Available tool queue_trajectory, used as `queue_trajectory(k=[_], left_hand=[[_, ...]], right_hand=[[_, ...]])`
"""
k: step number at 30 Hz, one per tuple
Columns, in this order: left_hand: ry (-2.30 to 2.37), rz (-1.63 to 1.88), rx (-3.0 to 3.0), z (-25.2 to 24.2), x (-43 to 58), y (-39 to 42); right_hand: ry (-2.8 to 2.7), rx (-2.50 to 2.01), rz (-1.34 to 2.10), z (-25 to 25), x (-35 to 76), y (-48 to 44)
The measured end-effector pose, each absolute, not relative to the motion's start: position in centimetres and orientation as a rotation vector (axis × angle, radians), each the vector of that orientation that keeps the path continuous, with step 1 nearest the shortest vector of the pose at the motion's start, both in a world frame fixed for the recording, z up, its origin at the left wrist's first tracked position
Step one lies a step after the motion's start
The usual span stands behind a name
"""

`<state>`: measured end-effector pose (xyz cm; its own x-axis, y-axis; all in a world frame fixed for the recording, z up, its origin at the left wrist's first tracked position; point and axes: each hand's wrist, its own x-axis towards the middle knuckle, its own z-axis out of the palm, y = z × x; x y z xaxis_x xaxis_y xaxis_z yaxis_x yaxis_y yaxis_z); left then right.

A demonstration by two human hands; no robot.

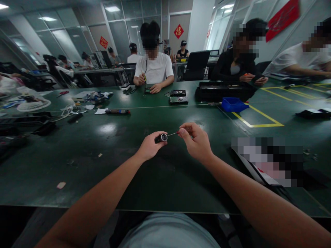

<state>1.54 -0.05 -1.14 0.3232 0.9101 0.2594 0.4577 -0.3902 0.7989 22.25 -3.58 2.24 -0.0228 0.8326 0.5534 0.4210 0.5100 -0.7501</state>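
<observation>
My left hand [151, 146] is closed around a small black cylinder [163, 137] with a silver-rimmed round end, which looks like a flashlight. That round end faces toward me and to the right. Pinched in my right hand [196, 141] is a thin screwdriver [172, 133] with a metal shaft and a red part at the fingertips. Its shaft points left and reaches the rim of the cylinder; whether the tip touches or goes in, I cannot tell. The rest of its handle is hidden by my fingers. Both hands are held above the green table [170, 186].
Across the table a person [155, 67] works on a small board. Nearby lie hard drives [178, 100], a long black casing [224, 91] and a blue bin [234, 104]. A pen-like tool [117, 111] lies at left centre; a partly blurred flat item [269, 165] is on my right.
</observation>
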Motion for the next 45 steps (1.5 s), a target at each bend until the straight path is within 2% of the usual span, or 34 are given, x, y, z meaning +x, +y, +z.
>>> queue_trajectory(k=[11, 24, 40, 45], left_hand=[[1.149, 0.96, 2.022, -1.4, 1.2, -0.1], [1.163, 0.929, 2.074, -1.6, 1.2, 0.0], [1.181, 0.927, 2.053, -1.0, 1.3, -0.2], [1.207, 0.943, 2.037, -1.0, 1.3, -0.2]], right_hand=[[-1.703, -1.281, 0.359, 2.9, 22.3, -3.4], [-1.808, -1.248, 0.391, 3.2, 22.2, -3.6], [-1.758, -1.214, 0.453, 2.8, 22.2, -3.6], [-1.581, -1.133, 0.62, 2.4, 22.0, -3.1]])
